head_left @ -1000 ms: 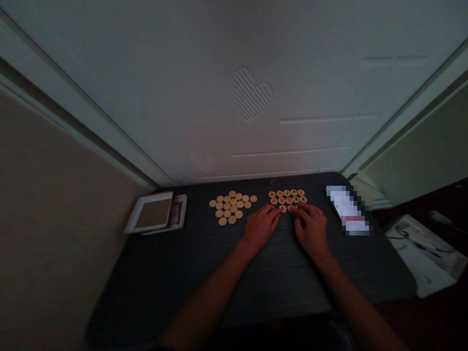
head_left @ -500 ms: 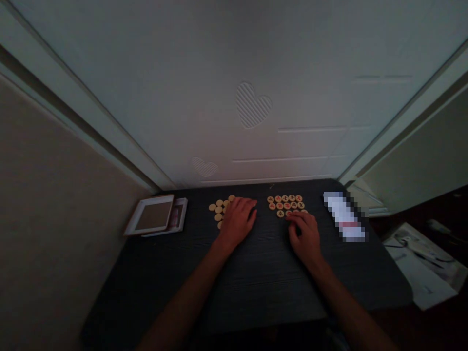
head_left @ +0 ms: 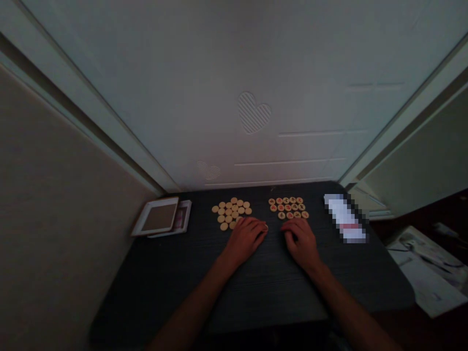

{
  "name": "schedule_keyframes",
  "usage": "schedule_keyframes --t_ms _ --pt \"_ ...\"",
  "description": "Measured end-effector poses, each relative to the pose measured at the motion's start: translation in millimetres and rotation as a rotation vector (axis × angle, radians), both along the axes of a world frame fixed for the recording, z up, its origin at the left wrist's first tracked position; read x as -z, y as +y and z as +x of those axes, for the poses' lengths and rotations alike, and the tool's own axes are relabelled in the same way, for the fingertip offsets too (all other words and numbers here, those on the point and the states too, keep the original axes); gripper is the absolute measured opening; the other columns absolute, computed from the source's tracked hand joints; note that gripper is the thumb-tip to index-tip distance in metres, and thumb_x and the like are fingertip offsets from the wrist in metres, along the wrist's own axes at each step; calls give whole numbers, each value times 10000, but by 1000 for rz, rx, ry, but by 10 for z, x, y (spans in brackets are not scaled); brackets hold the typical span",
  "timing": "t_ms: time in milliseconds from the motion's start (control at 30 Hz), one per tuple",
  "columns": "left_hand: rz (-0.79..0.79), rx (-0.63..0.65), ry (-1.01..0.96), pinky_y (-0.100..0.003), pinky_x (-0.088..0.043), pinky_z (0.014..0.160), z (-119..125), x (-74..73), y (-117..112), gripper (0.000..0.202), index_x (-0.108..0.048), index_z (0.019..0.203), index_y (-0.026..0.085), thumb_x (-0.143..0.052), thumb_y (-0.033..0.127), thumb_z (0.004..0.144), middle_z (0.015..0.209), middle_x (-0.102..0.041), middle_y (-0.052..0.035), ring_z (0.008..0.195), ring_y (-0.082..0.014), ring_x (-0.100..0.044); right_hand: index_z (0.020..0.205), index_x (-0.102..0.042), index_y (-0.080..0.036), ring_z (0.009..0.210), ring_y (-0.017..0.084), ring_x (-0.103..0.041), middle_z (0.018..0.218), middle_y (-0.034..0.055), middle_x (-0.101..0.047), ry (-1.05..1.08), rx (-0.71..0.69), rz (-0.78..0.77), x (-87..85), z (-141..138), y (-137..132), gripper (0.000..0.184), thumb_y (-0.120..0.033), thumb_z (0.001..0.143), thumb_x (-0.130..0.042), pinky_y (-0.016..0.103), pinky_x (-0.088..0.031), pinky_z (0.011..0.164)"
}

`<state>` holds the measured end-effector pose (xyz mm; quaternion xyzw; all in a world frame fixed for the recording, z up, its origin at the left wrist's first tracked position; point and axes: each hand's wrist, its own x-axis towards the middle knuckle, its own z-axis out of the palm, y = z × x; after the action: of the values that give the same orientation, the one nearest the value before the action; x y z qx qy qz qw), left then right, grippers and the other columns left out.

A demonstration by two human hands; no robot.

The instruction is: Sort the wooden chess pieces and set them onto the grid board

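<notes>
My left hand (head_left: 245, 240) is over the dark table, its fingertips and thumb closed around a round wooden xiangqi piece (head_left: 266, 227), of which only an edge shows. Behind and left of that hand lies a loose cluster of blank-side-up xiangqi pieces (head_left: 228, 212), partly covered by the fingers. To the right, my right hand (head_left: 302, 243) has bent fingers with a gap to the thumb, and I see nothing in it. Just beyond it, xiangqi pieces with red and dark characters (head_left: 287, 207) lie face up in three rows.
Flat frame-like trays (head_left: 157, 216) are stacked at the table's left back. A pixelated bright object (head_left: 344, 217) lies at the right. The dark table (head_left: 256, 292) meets a white panel (head_left: 252, 156) with heart reliefs. A white box (head_left: 431, 273) sits lower, beyond the right edge.
My left hand has moved right and nearer from the blank pieces, a piece now at its fingertips. My right hand has drawn back from the front row, uncovering its pieces. The view has shifted slightly.
</notes>
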<state>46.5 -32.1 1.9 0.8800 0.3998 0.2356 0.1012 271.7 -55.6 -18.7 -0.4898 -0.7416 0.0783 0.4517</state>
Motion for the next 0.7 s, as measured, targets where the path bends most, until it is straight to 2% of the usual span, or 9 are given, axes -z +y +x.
schedule_keyframes --t_ms 167,233,333,433,567,700 --pt "-71 21 -144 -423 -500 973 -5 31 0 148 -675 1090 245 -601 243 962 1149 -723 -32 1072 -213 -652 909 -679 -239 932 225 -641 933 51 -693 3 -63 -41 14 -12 -11 209 -84 890 -539 404 -534 878" --pt "-140 25 -295 -386 -537 946 3 52 -5 171 -677 1108 239 -610 232 950 1167 -709 -45 1055 -197 -667 925 -677 -235 936 220 -645 949 55 -691 -4 -89 -69 17 -26 -22 205 -89 894 -537 391 -543 871" --pt "-298 -36 -562 -318 -603 819 19 92 -1 176 -686 1086 214 -637 234 919 1156 -703 -68 953 -169 -702 991 -673 -231 956 217 -648 987 65 -684 -12 -117 -96 3 -70 -35 224 -91 904 -522 384 -553 872" --pt "-458 -115 -740 -320 -629 808 22 117 20 186 -694 1059 190 -666 258 889 1141 -716 -80 929 -171 -722 1114 -656 -237 993 217 -651 1034 74 -678 -14 -136 -119 -36 -149 -38 273 -107 930 -502 387 -558 900" --pt "-570 -110 -801 -351 -626 883 10 97 27 202 -724 1038 177 -695 274 864 1165 -716 -91 1004 -196 -719 1227 -617 -256 1030 220 -654 1100 78 -678 -12 -163 -132 -79 -264 -36 309 -156 952 -518 393 -569 914" --pt "-631 -75 -779 -356 -621 900 15 64 0 233 -745 1048 172 -717 301 855 1155 -723 -96 961 -193 -729 1239 -608 -256 1067 225 -651 1142 85 -666 -25 -206 -147 -61 -301 -35 317 -167 942 -546 399 -569 940"
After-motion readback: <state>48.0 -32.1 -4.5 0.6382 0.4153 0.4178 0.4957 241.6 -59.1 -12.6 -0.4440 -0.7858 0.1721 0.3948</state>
